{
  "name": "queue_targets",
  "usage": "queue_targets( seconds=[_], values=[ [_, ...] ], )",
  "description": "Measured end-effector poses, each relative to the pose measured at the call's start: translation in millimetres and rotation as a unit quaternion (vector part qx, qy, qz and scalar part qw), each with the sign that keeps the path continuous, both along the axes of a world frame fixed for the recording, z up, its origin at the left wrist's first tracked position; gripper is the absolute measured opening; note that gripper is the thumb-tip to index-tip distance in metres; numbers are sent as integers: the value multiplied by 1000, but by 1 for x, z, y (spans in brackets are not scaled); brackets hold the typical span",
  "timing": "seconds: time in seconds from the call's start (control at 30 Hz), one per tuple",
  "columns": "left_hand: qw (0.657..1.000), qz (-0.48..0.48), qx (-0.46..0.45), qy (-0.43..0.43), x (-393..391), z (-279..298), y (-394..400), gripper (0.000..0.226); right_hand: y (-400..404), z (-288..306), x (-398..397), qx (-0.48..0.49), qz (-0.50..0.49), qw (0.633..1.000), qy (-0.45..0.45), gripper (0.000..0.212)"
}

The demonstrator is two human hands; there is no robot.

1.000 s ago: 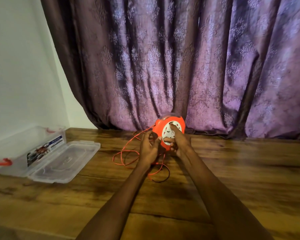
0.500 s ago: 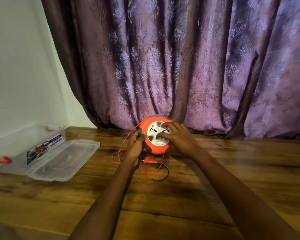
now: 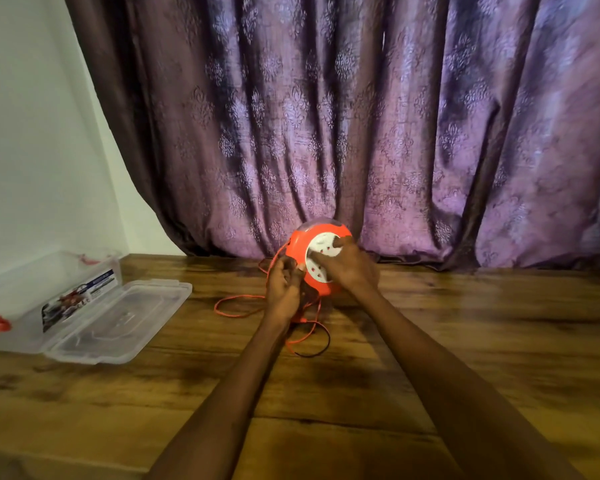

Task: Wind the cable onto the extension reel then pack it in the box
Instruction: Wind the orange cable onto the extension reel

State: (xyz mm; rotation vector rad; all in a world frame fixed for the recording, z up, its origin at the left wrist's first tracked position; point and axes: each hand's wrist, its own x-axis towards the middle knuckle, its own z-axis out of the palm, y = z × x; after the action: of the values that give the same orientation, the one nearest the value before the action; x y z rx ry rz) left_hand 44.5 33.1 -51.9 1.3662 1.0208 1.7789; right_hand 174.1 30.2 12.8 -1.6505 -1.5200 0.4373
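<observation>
The right hand (image 3: 349, 268) lies across the white socket face of an orange reel (image 3: 317, 261), its fingers (image 3: 326, 259) spread and pressing on that face, seemingly to turn it. The left hand (image 3: 283, 289) sits just beside the reel's left edge, its fingers (image 3: 291, 268) curled in around the orange cable (image 3: 238, 306) where it feeds into the reel; the blur makes it hard to tell how tightly they pinch it. The reel is held upright and close above a wooden counter (image 3: 465, 341), in front of a purple patterned curtain (image 3: 361, 116). Below and left of the hands, several loose loops of cable lie on the counter, with a dark stretch of lead curving nearest the viewer. So the winding looks to be underway but unfinished, since a fair amount of cable is not yet on the reel. Well apart to the left, against a pale wall (image 3: 32, 133), a clear plastic box (image 3: 49, 296) stands open with its lid (image 3: 118, 320) folded flat beside it and red clips on its ends. Nothing can be seen inside it, so packing remains to be done after the winding.
</observation>
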Motion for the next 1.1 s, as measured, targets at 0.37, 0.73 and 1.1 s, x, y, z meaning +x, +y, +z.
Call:
queue_targets(
  seconds=[0.37, 0.73, 1.1],
  values=[
    [994, -16, -38, -102, -25, 2, 9, 13, 4, -12, 11, 65, 44, 995, -66, 28],
    [984, -100, -86, -120, -38, 2, 6, 10, 3, 9, 28, 328, 222, 667, -632, 44],
    [999, 26, 11, -26, -9, -3, -1, 14, 6, -9, 3, 123, -2, 941, -316, 69]
  ],
)
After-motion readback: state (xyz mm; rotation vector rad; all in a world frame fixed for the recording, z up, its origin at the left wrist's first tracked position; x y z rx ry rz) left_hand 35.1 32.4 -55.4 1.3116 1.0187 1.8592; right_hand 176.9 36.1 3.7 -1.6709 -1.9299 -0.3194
